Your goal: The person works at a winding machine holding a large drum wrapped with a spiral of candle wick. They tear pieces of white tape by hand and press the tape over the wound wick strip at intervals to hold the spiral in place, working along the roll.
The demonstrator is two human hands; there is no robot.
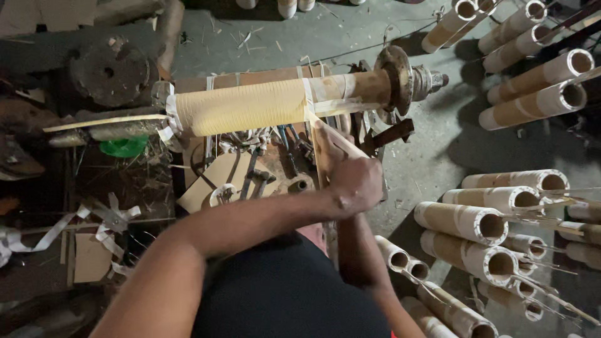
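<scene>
A small workshop for making cardboard tubes — finished tubes (501, 219) lie stacked on the bare concrete floor (438, 156), a rusty winding spindle (400, 78) carries a paper roll (244, 106), and hand tools (263, 169) clutter the bench.

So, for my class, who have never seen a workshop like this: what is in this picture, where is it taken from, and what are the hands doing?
The single view comes from a camera on the person's head, looking down. A horizontal spindle carries a paper-wound tube, with a rusty round flange at its end. The left hand reaches across and grips a flat paper strip that runs up to the tube. The right hand is hidden beneath it. Below the tube lie hammers and other tools. Finished cardboard tubes lie stacked on the floor at the right.
</scene>
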